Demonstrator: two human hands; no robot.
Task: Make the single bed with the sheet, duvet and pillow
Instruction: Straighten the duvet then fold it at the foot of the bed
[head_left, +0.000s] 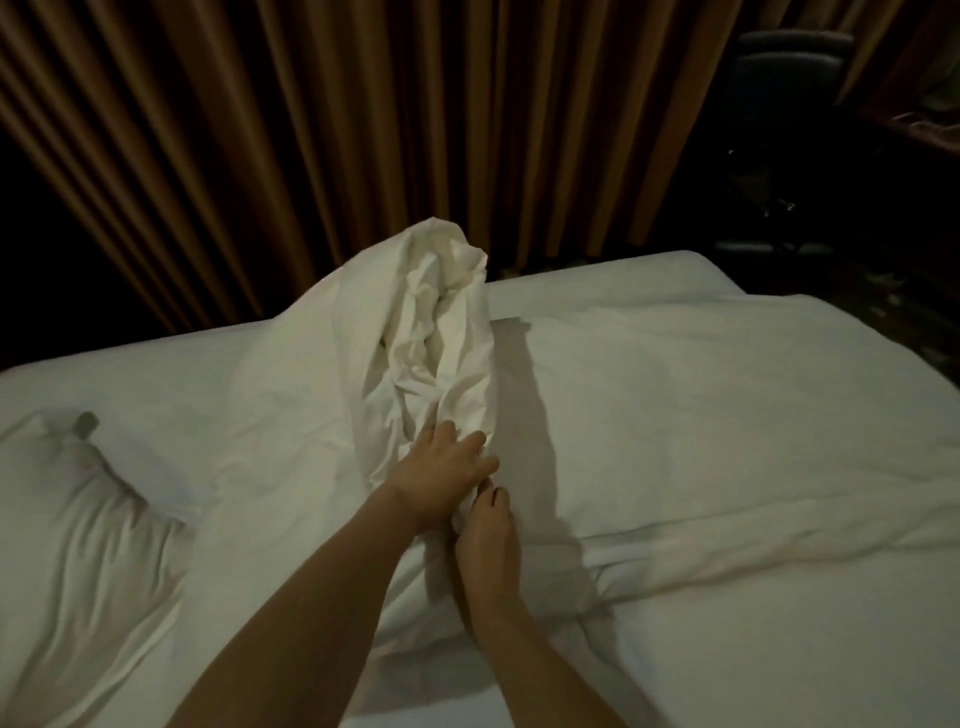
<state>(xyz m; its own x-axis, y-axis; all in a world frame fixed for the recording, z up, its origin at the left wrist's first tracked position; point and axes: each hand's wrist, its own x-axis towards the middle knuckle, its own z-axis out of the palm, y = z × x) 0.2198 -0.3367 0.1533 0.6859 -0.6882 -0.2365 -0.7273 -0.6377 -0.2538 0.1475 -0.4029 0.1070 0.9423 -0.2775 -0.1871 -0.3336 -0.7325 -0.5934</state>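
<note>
Brown pleated curtains (363, 130) hang across the background. To the right of the curtains, a dark office chair (779, 119) stands in deep shadow.

White duvet (675, 405) and pillow (78, 519) are seen as matt, creased cloth; the brown curtain (363, 130) as pleated fabric.

probably a dim hotel bedroom: white bed (727, 389), brown curtains (363, 130).

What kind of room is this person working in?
Probably a hotel bedroom: a bed with white bedding, floor-length brown curtains behind it, and a dark office chair in the corner. Both hands grip the bunched duvet.
</note>
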